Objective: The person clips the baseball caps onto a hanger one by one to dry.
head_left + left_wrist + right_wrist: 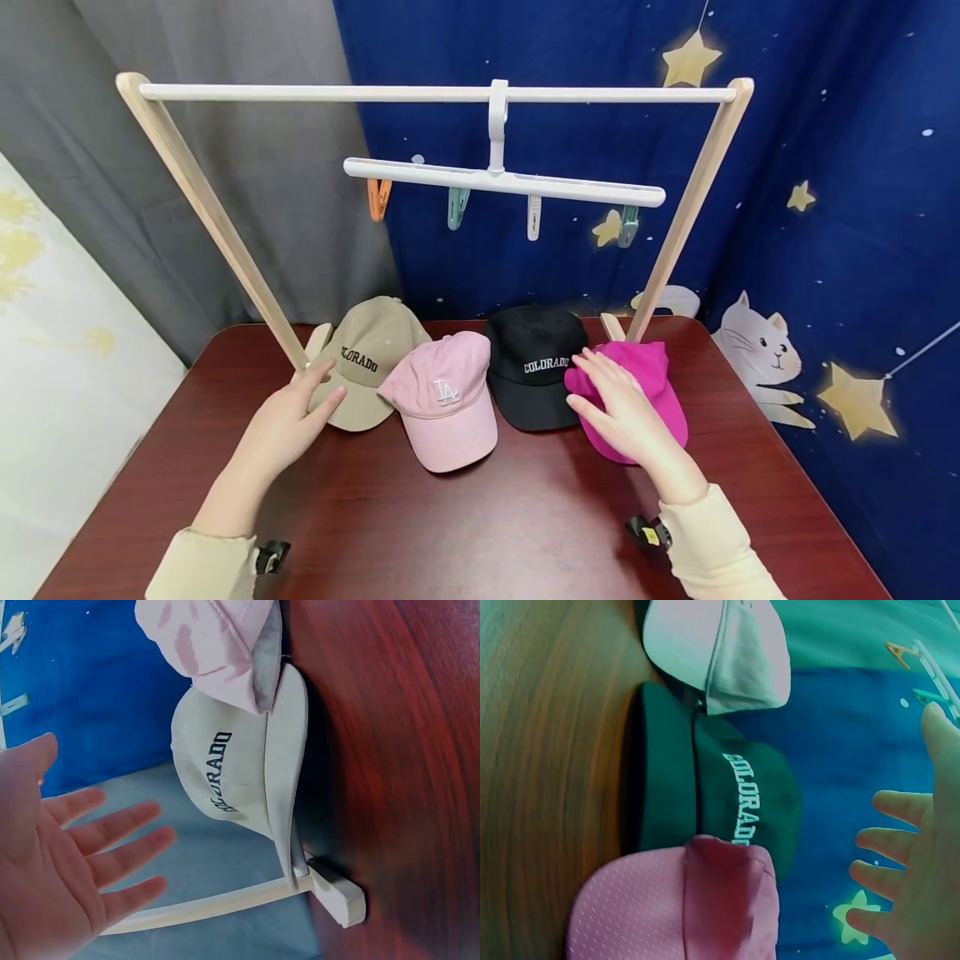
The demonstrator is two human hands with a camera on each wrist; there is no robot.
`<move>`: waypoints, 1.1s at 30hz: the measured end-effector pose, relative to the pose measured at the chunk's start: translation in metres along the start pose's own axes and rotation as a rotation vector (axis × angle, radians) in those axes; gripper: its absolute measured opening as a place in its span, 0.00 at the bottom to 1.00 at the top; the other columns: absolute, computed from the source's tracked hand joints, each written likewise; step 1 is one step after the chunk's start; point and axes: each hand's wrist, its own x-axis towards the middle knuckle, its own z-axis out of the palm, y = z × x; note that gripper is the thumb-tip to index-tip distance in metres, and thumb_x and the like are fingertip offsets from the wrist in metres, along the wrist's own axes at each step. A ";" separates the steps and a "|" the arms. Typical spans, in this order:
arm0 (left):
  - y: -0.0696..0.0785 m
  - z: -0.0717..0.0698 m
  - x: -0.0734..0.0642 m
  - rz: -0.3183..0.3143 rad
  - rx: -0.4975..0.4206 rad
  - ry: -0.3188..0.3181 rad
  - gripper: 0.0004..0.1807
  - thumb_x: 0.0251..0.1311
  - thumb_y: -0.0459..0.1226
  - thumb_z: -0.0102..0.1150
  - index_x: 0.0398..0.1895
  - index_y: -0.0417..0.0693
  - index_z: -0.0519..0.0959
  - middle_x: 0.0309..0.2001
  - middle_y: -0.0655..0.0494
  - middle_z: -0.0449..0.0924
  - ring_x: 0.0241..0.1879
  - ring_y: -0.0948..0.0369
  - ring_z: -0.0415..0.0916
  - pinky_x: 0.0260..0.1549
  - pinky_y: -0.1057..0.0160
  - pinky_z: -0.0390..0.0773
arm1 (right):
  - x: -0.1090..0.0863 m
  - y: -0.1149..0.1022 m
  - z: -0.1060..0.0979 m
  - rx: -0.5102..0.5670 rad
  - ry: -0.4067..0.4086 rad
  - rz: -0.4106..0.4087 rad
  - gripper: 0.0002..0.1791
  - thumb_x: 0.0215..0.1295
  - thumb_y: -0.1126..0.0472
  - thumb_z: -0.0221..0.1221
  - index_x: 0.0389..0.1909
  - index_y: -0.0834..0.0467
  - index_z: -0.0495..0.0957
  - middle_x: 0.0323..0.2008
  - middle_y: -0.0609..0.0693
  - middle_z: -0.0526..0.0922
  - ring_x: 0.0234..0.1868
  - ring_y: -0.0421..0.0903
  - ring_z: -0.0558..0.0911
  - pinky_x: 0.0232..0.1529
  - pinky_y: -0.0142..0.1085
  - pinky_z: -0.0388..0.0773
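Note:
Four caps would be a count, so by colour: a beige cap [378, 346] lettered COLORADO lies at the left of the table, a pink LA cap [450, 392] beside it, then a black COLORADO cap [536, 358] and a magenta cap [652, 383] at the right. My left hand [288, 417] hovers near the beige cap, its fingers extended and apart from it in the left wrist view. My right hand [618, 404] is over the magenta cap, fingers spread; in the right wrist view it stands apart from the caps. Both hands hold nothing.
A wooden rack with a white rod [315, 93] stands at the table's back. From it hangs a white hanger [420, 172] with an orange clip [378, 200], two green ones and a white clip [533, 218]. Curtains hang behind the dark red table [450, 542].

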 end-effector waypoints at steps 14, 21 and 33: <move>0.010 0.011 -0.002 -0.067 -0.054 -0.024 0.28 0.70 0.53 0.46 0.60 0.41 0.73 0.47 0.46 0.81 0.42 0.50 0.81 0.45 0.45 0.73 | 0.004 -0.017 0.022 0.092 -0.007 0.006 0.34 0.68 0.44 0.54 0.69 0.58 0.63 0.70 0.56 0.61 0.70 0.55 0.58 0.67 0.55 0.51; 0.009 0.016 -0.004 -0.107 -0.103 -0.009 0.27 0.71 0.52 0.46 0.60 0.40 0.73 0.45 0.44 0.82 0.41 0.49 0.82 0.44 0.46 0.75 | 0.011 -0.025 0.034 0.134 -0.008 0.006 0.33 0.69 0.46 0.54 0.68 0.59 0.64 0.68 0.57 0.64 0.68 0.56 0.61 0.66 0.53 0.55; 0.007 0.031 -0.010 -0.161 -0.151 0.034 0.27 0.71 0.52 0.45 0.58 0.39 0.75 0.43 0.45 0.82 0.40 0.50 0.80 0.42 0.47 0.75 | 0.011 -0.030 0.053 0.179 -0.017 0.048 0.30 0.70 0.47 0.54 0.67 0.59 0.65 0.66 0.56 0.67 0.66 0.55 0.64 0.64 0.51 0.60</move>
